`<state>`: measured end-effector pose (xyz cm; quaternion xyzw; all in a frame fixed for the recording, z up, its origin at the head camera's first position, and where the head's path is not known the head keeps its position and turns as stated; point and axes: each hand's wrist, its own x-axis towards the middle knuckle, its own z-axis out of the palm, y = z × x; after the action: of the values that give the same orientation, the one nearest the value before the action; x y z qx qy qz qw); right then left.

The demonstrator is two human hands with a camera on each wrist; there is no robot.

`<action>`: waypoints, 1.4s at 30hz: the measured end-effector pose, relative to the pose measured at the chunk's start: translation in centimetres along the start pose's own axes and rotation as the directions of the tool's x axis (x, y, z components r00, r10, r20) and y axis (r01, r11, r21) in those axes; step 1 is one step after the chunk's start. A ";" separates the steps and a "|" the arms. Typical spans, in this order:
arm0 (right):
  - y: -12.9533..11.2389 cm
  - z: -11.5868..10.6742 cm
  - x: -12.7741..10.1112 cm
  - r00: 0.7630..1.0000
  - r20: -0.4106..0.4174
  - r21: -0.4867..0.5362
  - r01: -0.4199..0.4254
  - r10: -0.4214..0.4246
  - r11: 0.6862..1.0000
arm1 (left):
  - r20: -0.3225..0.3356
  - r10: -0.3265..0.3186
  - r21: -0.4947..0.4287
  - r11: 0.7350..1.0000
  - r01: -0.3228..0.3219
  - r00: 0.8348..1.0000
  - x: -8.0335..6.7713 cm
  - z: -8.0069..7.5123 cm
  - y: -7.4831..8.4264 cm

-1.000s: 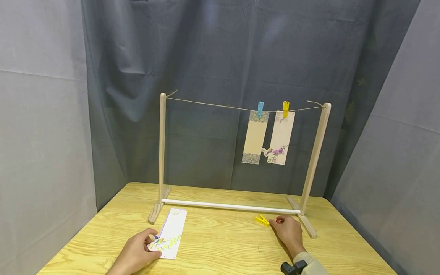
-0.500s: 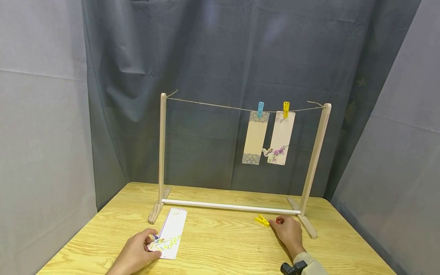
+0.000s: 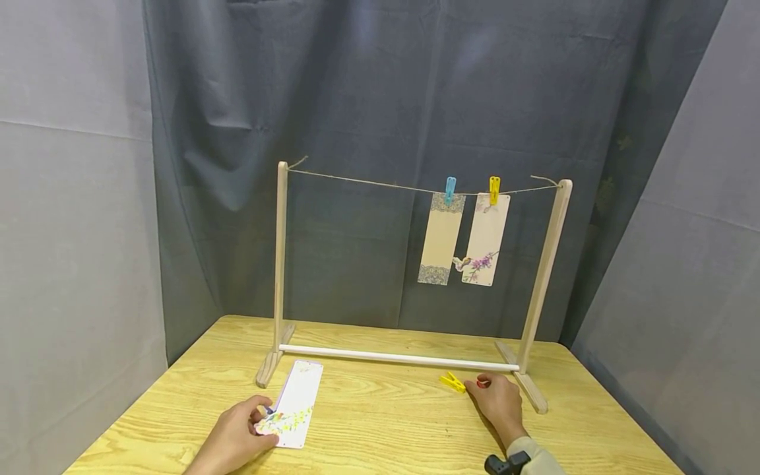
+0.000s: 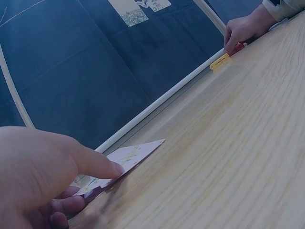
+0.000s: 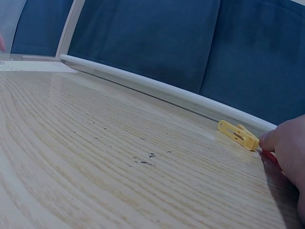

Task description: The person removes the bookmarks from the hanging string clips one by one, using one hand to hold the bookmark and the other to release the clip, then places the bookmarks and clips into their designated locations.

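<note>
My left hand pinches the lower left side of a white bookmark with yellow flowers and a bird. In the left wrist view the thumb lies on top of the bookmark and fingers are under its edge. A purple strip shows along its left side. At the right, my right hand pinches a red clothespin, mostly hidden by the fingers. Just left of those fingertips a yellow clothespin lies on the table.
Behind the hands stands a wooden frame with a white bottom bar and a string. Two bookmarks hang there: a beige one under a blue clothespin, a floral one under a yellow clothespin.
</note>
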<state>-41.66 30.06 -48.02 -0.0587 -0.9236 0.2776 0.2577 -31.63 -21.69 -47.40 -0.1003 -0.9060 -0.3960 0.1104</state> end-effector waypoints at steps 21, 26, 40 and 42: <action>0.0 -0.1 -0.1 1.000 0.000 0.002 0.000 0.000 1.000 | 0.011 0.008 -0.007 1.000 -0.008 1.000 0.1 0.1 0.0; 0.0 -0.1 -0.1 1.000 -0.001 0.006 -0.002 0.002 1.000 | 0.017 0.012 -0.011 1.000 -0.012 1.000 0.1 0.1 0.0; 0.0 -0.1 0.0 1.000 -0.001 0.028 -0.022 0.022 0.999 | -0.030 -0.018 0.062 0.998 0.020 0.999 0.2 0.3 0.4; -0.1 -0.1 0.0 1.000 -0.007 0.034 -0.023 0.024 0.999 | -0.036 -0.026 0.067 0.997 0.029 0.999 0.2 0.3 0.4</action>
<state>-41.60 30.04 -47.93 -0.0662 -0.9170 0.2960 0.2590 -31.75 -21.15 -47.29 -0.0771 -0.9182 -0.3682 0.1240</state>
